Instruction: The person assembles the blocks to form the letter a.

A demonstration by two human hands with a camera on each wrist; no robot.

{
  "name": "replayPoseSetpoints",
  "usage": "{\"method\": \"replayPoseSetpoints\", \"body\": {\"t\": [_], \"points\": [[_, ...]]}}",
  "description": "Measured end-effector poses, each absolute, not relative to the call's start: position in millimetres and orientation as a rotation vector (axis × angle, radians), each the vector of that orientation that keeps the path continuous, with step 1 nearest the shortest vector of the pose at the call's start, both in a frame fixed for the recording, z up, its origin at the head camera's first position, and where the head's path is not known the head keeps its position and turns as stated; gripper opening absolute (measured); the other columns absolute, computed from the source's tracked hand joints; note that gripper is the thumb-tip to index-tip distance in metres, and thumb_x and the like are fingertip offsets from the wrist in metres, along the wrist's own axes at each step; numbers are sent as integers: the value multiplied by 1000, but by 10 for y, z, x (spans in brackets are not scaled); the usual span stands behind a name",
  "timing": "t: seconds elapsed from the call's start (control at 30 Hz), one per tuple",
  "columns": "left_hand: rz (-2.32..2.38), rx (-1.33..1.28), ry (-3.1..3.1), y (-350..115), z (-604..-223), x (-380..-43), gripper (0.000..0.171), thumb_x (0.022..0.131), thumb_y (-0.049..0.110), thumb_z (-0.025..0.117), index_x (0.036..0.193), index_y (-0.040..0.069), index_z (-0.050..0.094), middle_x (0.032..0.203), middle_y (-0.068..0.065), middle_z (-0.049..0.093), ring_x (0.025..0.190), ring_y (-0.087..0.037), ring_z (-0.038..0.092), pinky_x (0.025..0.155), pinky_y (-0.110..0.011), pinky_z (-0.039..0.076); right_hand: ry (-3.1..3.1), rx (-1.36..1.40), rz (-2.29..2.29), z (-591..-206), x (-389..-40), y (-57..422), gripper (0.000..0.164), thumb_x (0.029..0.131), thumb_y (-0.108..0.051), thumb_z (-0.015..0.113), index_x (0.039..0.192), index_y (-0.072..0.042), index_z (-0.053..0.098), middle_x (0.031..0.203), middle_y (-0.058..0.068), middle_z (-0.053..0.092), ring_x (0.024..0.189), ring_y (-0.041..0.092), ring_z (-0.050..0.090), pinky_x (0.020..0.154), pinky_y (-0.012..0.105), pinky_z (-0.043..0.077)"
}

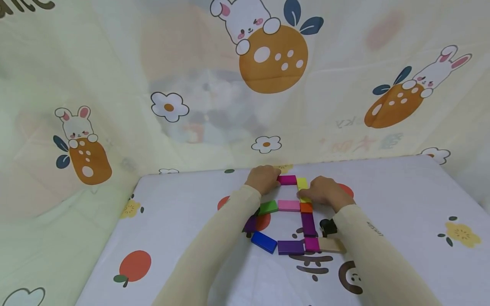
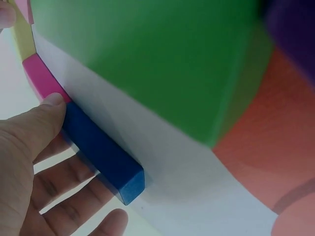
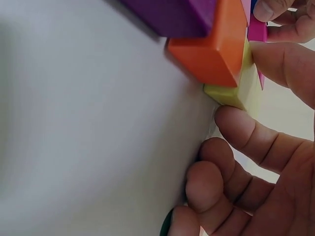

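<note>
At the far end of a layout of coloured blocks, my left hand [image 1: 264, 179] pinches a magenta block [image 1: 287, 180], the thumb on its end. A blue block [image 2: 103, 147] continues from that end, with my other left fingers behind it; the hand hides it in the head view. My right hand [image 1: 326, 193] holds a yellow block [image 1: 302, 183] between thumb and index finger, at the corner by the magenta one. An orange block [image 3: 209, 56] meets the yellow block's near end. The other right fingers curl close to the tabletop.
Pink [image 1: 289, 205] and green [image 1: 269, 207] blocks form a middle row. A purple block [image 1: 309, 224] runs nearer from the orange one. The near row has a blue block [image 1: 264, 242], another purple block [image 1: 291, 247] and a beige block [image 1: 331, 245]. Patterned cloth [image 1: 206, 157] hangs behind.
</note>
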State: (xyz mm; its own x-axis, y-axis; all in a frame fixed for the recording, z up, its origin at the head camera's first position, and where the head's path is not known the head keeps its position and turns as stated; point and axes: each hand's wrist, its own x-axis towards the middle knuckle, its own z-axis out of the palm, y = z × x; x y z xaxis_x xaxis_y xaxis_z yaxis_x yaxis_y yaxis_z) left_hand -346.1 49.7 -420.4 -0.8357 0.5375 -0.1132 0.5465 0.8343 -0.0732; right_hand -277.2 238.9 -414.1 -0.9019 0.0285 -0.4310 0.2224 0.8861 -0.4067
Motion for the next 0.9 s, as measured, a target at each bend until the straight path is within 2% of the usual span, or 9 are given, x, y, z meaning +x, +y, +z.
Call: {"method": "replayPoseSetpoints", "body": {"t": [0.17,0.33,0.47,0.6,0.77,0.9], "points": [[-145,855,2927,501,-4196,-3447,24,103,36,67,117,19,74,101,4,72,84,-13,59,81,-28,52,2611,214,-666,-4130,-2771,2393,75,95,-48,66,138,12,54,130,30,59,104,37,56,87,50,53],[-104,836,2922,479,-4200,-3430,26,102,38,69,117,17,72,103,3,71,87,-14,60,83,-29,52,2605,221,-674,-4138,-2776,2410,75,95,-49,65,137,12,54,129,29,60,104,37,56,86,49,52],[-81,856,2926,458,-4165,-3357,37,101,42,68,129,18,68,117,0,68,100,-16,61,92,-31,52,2606,213,-671,-4152,-2766,2423,74,95,-50,66,135,11,55,126,28,61,103,37,56,84,48,52],[-24,1039,2847,470,-4056,-3201,42,101,45,68,135,21,68,127,-1,63,110,-16,58,99,-33,52,2616,196,-662,-4146,-2758,2436,72,94,-51,65,130,11,58,123,27,62,102,37,57,82,48,52],[53,1138,2628,495,-4008,-2998,38,98,44,71,131,25,70,122,4,65,105,-11,59,96,-28,51,2634,169,-646,-4130,-2752,2446,62,95,-50,64,118,8,63,109,22,61,96,35,57,75,42,48],[-33,1132,2623,513,-4074,-2919,41,96,44,74,133,25,69,120,3,66,100,-11,58,90,-27,52,2637,162,-652,-4141,-2755,2444,60,95,-50,64,115,7,64,107,20,60,94,34,57,74,41,48]]}}
